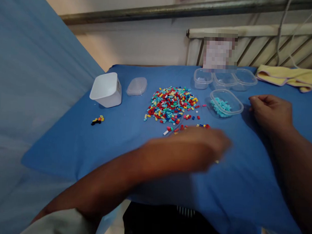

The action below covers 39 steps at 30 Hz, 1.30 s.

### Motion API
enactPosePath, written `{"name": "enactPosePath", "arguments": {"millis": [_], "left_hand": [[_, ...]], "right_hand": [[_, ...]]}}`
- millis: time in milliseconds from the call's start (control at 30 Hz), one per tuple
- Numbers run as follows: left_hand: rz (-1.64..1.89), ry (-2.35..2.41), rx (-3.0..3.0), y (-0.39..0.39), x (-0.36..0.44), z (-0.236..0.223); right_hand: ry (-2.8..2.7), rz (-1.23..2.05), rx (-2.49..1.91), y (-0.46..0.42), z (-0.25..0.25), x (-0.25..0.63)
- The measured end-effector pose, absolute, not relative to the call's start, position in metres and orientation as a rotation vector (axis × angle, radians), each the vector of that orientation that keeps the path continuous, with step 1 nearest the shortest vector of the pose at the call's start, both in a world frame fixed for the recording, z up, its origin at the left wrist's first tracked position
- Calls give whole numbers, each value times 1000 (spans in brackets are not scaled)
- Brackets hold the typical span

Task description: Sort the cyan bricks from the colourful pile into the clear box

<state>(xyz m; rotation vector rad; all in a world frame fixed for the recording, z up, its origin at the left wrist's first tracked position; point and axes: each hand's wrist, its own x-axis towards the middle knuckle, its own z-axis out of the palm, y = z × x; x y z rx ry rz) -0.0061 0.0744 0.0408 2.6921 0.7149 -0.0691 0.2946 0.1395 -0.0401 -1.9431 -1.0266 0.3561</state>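
Note:
Smeared by motion, my left hand [206, 146] reaches across to the right above the near side of the blue cloth. Its fingers are too blurred to tell whether they hold anything. Closed and resting on the cloth, my right hand [272, 111] is just right of a clear tub [238, 111] with light-blue toy bricks [221, 106] in it. What its curled fingers hold, if anything, is hidden. A heap of small mixed-colour toy bricks [171, 104] lies mid-table, with loose pieces trailing toward my left hand, which hides some of them.
Three clear tubs [202, 81] stand at the back right, beside a folded yellow cloth [275, 75]. To the left are a white box [110, 96], stacked clear lids [137, 86] and a small group of black, yellow and orange bricks [97, 120]. A radiator [266, 42] is behind.

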Motion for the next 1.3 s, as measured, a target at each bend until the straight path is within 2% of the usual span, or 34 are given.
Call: {"name": "enactPosePath", "arguments": {"millis": [133, 333, 833, 1300], "left_hand": [[-133, 1334, 2657, 125, -76, 54], [-170, 1516, 2582, 132, -102, 30], [24, 1311, 2628, 138, -98, 16], [257, 1255, 2271, 148, -115, 19]], "right_hand": [[-1050, 372, -1995, 140, -36, 292], [-1081, 388, -1992, 142, -38, 294], [-1133, 379, -2008, 142, -40, 296], [-1126, 376, -2023, 143, -37, 294]]}}
